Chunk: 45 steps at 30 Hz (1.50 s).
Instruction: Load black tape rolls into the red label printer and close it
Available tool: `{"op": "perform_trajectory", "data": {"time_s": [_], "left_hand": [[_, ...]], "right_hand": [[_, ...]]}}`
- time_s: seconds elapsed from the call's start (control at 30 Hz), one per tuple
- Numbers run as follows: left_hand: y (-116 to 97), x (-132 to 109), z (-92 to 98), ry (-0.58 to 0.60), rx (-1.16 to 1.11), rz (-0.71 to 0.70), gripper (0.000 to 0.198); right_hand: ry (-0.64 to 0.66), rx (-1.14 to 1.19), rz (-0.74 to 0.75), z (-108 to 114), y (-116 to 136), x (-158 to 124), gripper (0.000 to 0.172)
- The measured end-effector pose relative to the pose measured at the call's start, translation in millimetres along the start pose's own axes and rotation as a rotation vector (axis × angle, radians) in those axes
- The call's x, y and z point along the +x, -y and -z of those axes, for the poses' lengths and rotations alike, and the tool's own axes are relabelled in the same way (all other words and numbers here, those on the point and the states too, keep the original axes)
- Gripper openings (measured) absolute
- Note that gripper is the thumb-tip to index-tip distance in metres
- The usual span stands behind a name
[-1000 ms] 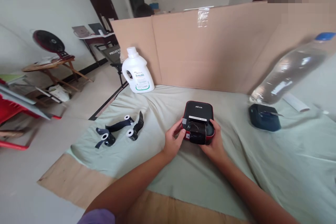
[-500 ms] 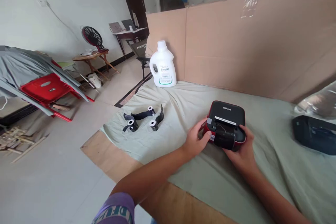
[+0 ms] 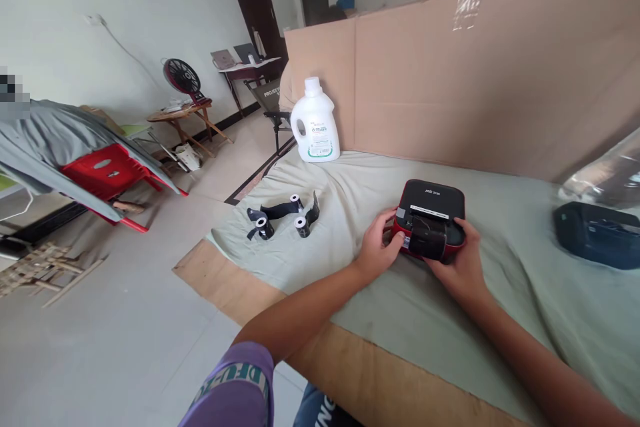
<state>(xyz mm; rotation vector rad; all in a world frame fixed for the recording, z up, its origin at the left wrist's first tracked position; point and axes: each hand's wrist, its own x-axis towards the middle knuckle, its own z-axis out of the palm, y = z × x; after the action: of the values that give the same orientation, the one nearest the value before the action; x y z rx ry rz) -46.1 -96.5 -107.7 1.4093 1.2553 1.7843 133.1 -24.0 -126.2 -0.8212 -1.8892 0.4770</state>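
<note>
A black and red label printer (image 3: 436,196) rests on the pale green cloth, its lid closed. A glossy black strip (image 3: 427,238) hangs over its near side. My left hand (image 3: 381,241) holds the printer by its left side, thumb at the near corner. On the opposite side, the fingers of my right hand (image 3: 463,259) wrap around the near right corner. Three small rolls lie to the left on the cloth: a black roll (image 3: 263,228), another roll (image 3: 302,227) with its tail curling up, and a farther roll (image 3: 296,203) with a long loose strip.
A white detergent bottle (image 3: 316,123) stands at the back of the cloth (image 3: 360,193), before a tall cardboard panel (image 3: 425,80). At right lies a dark case (image 3: 597,235) beside clear plastic (image 3: 607,177). A red chair (image 3: 103,170) with a seated person is at left.
The view has shifted a little, so the printer and rolls appear slightly higher in the picture. Both hands keep the same hold on the printer.
</note>
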Motion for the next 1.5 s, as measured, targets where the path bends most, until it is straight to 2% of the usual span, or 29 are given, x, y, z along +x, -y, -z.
{"op": "perform_trajectory", "data": {"time_s": [0.33, 0.53, 0.73, 0.93, 1.03, 1.17, 1.27, 1.33, 1.43, 1.5], "left_hand": [[-0.7, 1.6, -0.8, -0.020, 0.041, 0.008, 0.037], [-0.3, 4.8, 4.1, 0.008, 0.133, -0.020, 0.041], [3.8, 4.8, 4.5, 0.005, 0.120, -0.017, 0.044], [5.2, 3.3, 7.5, 0.036, 0.102, -0.020, 0.050], [4.1, 4.3, 9.0, 0.059, 0.114, -0.048, 0.044], [2.9, 4.0, 6.1, 0.028, 0.110, -0.063, 0.037], [1.2, 6.5, 6.0, -0.023, 0.050, 0.001, 0.036], [0.4, 14.0, 9.9, -0.042, -0.025, 0.121, 0.034], [2.1, 32.0, 16.0, -0.008, -0.120, 0.299, 0.029], [6.0, 42.0, 13.9, -0.001, -0.192, 0.326, 0.021]], "right_hand": [[0.027, 0.025, -0.031, 4.9, 7.8, -1.0, 0.088], [0.014, 0.024, -0.031, 2.4, 3.9, -1.2, 0.088], [0.002, 0.020, -0.038, -1.4, -0.6, -1.8, 0.092], [-0.024, 0.035, -0.031, -2.9, 6.7, -0.1, 0.090], [-0.011, 0.024, -0.026, -2.7, 10.3, 0.0, 0.089], [-0.006, 0.007, -0.042, -1.9, 13.1, -0.7, 0.088], [0.003, 0.002, -0.062, -1.1, 14.3, -1.6, 0.089], [0.009, 0.011, -0.075, -0.4, 15.7, -2.0, 0.089], [0.027, 0.037, -0.099, 1.2, 18.9, -2.2, 0.088], [0.039, 0.045, -0.108, 2.3, 21.1, -2.1, 0.087]]}}
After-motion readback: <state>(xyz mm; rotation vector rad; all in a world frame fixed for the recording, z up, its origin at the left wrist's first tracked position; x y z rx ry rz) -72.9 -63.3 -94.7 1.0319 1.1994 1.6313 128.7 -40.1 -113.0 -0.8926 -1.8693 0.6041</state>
